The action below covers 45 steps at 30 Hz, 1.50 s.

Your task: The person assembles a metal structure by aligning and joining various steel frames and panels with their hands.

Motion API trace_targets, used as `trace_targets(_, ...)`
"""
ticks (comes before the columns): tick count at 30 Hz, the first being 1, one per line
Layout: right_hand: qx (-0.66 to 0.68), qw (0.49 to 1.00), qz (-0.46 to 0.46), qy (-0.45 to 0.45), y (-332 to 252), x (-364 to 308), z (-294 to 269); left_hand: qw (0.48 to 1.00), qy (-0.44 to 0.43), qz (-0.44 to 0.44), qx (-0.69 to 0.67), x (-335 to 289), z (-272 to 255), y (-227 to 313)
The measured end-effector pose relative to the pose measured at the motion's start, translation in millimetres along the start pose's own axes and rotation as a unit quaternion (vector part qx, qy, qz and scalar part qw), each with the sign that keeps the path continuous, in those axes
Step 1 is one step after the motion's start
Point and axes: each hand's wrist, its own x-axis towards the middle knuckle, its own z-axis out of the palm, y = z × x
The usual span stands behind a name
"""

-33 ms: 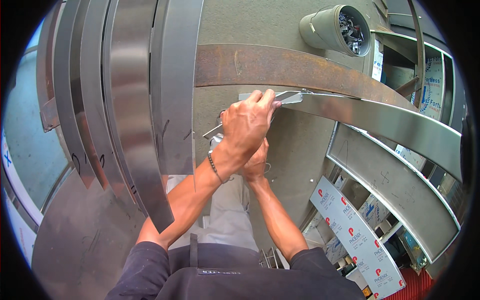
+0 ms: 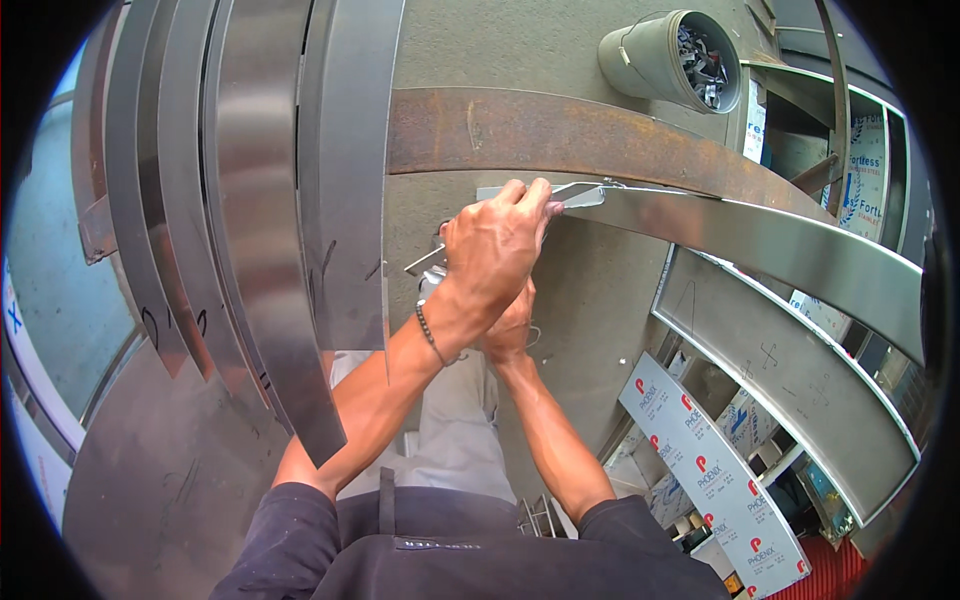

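Note:
My left hand [image 2: 495, 240] is closed, its fingers bent over the near end of a long shiny metal strip [image 2: 760, 233] that runs off to the right. At that end, beside my fingertips, a small folded metal flange [image 2: 585, 197] shows. Lower down, my right hand [image 2: 512, 322] is curled closed, partly covered by my left wrist; what it grips is hidden. A thin flat metal piece [image 2: 425, 262] sticks out to the left of my left hand, and I cannot tell what it belongs to.
Several long metal strips [image 2: 258, 200] overhang on the left, with sharp-looking ends near my left forearm. Beyond my hands runs a rusty beam [image 2: 480, 130]. A bucket of metal scraps [image 2: 622, 62] stands at the far right. Nearer right are a metal channel [image 2: 780, 345] and a film-covered panel [image 2: 700, 470].

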Motion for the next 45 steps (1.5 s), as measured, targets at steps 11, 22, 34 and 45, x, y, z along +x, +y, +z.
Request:
trace_targets(11, -0.026, 1.000, 0.002, 0.001, 10, -5, 3, 0.999, -0.004, 0.013, 0.031, -10, 14, -8)
trace_targets(22, 0.056, 0.997, 0.045, 0.038, -9, 3, 6, 0.999, 0.021, 0.018, 0.015, -8, 14, -3)
trace_targets(34, 0.070, 0.995, 0.057, 0.042, -12, 7, 9, 0.999, 0.017, 0.045, 0.013, -11, 22, -12)
trace_targets(45, 0.025, 0.999, 0.042, 0.024, 0, 2, 16, 0.998, -0.016, 0.041, 0.046, -11, 30, -27)
